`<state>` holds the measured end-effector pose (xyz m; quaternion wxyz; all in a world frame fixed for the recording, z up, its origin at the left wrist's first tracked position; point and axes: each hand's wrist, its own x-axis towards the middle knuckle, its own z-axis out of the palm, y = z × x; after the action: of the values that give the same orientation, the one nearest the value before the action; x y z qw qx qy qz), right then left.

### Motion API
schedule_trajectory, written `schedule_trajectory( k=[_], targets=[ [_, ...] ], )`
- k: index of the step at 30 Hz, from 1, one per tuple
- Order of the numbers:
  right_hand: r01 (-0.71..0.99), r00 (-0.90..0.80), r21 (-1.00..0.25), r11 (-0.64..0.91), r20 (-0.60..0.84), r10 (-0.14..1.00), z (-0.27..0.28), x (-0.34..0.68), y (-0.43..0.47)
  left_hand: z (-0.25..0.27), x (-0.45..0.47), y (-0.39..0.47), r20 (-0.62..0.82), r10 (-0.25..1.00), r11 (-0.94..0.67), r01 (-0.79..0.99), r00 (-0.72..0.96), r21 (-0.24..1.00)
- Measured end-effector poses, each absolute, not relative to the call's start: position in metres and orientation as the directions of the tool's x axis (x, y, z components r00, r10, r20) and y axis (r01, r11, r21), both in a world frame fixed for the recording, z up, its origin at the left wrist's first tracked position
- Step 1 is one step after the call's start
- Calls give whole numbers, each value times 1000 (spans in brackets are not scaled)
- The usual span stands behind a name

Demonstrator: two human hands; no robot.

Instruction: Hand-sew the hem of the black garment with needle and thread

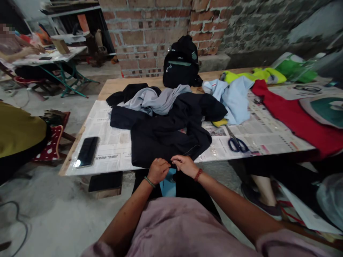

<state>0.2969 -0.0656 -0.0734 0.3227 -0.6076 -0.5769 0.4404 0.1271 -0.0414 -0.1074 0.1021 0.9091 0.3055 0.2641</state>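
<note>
A dark navy garment point(160, 137) lies spread over the near edge of the table. My left hand point(158, 170) is closed at its front hem, thumb and fingers pinching the cloth. Just beside it, my right hand point(185, 165) is closed in a pinch at the same edge; what sits between its fingertips is too small to make out. A thin pale thread point(193, 147) loops over the cloth above the right hand. Behind the navy garment rests a bunched grey cloth point(158, 99), with a light blue garment point(235, 101) to its right.
Blue-handled scissors point(238, 144) lie on the newspaper-covered table point(273, 137) to the right. A phone point(87, 151) is near the left corner. A black backpack point(180, 66) stands at the back. A red garment point(300, 117) hangs over the right edge; other people sit nearby.
</note>
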Motion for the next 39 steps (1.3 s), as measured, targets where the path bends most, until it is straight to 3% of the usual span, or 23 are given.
schedule_trajectory(
  k=[9, 16, 29, 39],
  targets=[
    [432, -84, -891, -144, -198, 977, -77, 297, -63, -106, 127, -42, 421, 611, -792, 513, 670, 332],
    [717, -116, -686, 121, 54, 992, -79, 296, -56, -108, 127, -41, 427, 612, -791, 514, 666, 331],
    [836, -227, -520, 177, -34, 973, -71, 291, -54, -112, 128, -41, 431, 620, -785, 525, 656, 328],
    [878, -297, -426, 218, -128, 946, -73, 292, -57, -113, 131, -38, 500, 692, -722, 474, 521, 505]
  ],
)
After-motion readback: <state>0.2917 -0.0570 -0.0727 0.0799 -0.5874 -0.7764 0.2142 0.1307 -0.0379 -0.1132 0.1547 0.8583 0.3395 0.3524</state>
